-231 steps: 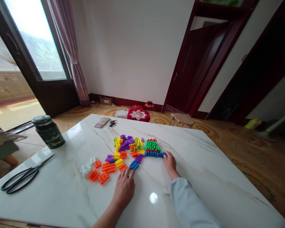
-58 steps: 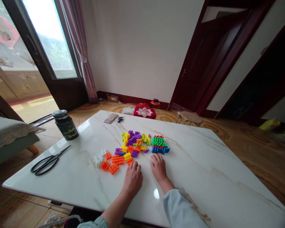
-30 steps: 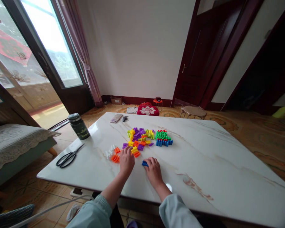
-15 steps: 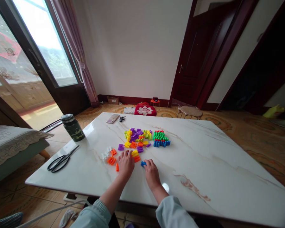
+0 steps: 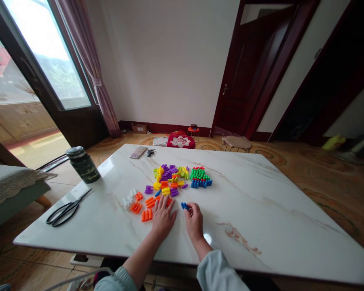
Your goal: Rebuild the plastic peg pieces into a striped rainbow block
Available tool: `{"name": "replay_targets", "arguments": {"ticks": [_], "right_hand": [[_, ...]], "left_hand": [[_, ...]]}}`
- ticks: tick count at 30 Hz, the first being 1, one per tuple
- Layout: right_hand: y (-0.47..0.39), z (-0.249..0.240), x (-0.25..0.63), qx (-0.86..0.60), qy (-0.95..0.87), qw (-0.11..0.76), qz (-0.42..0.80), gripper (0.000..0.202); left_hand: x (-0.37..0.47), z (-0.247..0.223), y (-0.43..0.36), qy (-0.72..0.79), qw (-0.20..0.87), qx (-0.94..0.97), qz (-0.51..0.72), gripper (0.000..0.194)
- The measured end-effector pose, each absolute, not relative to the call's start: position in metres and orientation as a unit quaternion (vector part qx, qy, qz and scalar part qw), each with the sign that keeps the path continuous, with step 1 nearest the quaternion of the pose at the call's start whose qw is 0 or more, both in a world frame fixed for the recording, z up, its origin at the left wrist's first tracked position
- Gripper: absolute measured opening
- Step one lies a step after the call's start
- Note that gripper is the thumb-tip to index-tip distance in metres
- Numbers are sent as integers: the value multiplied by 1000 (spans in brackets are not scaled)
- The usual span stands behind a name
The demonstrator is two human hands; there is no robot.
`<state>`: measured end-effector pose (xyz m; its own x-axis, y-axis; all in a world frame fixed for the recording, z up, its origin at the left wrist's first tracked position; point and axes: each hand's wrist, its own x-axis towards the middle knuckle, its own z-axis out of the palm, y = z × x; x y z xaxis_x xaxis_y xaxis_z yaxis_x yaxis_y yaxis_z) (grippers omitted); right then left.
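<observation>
My right hand (image 5: pixel 194 222) pinches a few small blue peg-shaped plastic pieces (image 5: pixel 185 205) between thumb and fingers, just above or on the marble-patterned table. To its left, my left hand (image 5: pixel 163 216) lies with fingers spread, its fingertips reaching over orange pieces (image 5: pixel 152 201) and partly hiding some. Beside that hand's left edge is a row of orange pieces (image 5: pixel 147 215). One loose blue piece (image 5: pixel 158 193) lies beyond the fingertips, near yellow pieces (image 5: pixel 166 191) and purple pieces (image 5: pixel 174 192). Farther right stands a block of green and red pieces (image 5: pixel 200 173) with blue pieces (image 5: pixel 201 184) along its near side.
White pieces (image 5: pixel 129 199) lie left of the orange ones. Black-handled scissors (image 5: pixel 67 210) and a camouflage flask (image 5: pixel 83 165) are toward the table's left edge. A phone (image 5: pixel 138 152) and keys (image 5: pixel 151 152) lie near the far edge of the table (image 5: pixel 261 210).
My left hand's fingers have spread out, and more orange pieces show to its left. A loose blue piece now shows beyond it. My right hand still holds blue pieces; the view has shifted slightly.
</observation>
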<state>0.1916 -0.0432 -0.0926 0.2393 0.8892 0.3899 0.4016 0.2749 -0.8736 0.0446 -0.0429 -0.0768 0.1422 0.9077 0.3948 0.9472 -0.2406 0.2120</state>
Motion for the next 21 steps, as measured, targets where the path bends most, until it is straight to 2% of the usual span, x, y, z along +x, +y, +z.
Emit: {"name": "replay_targets", "arguments": {"ticks": [4, 11, 21], "right_hand": [[-39, -87, 198, -564, -591, 530, 227, 16], [7, -76, 263, -699, -560, 428, 120, 22], [19, -86, 282, -719, -533, 438, 81, 22]], "left_hand": [[47, -84, -35, -626, 56, -745, -224, 47], [47, -86, -36, -630, 56, -747, -207, 48], [47, -83, -36, -634, 43, -744, -204, 48]]}}
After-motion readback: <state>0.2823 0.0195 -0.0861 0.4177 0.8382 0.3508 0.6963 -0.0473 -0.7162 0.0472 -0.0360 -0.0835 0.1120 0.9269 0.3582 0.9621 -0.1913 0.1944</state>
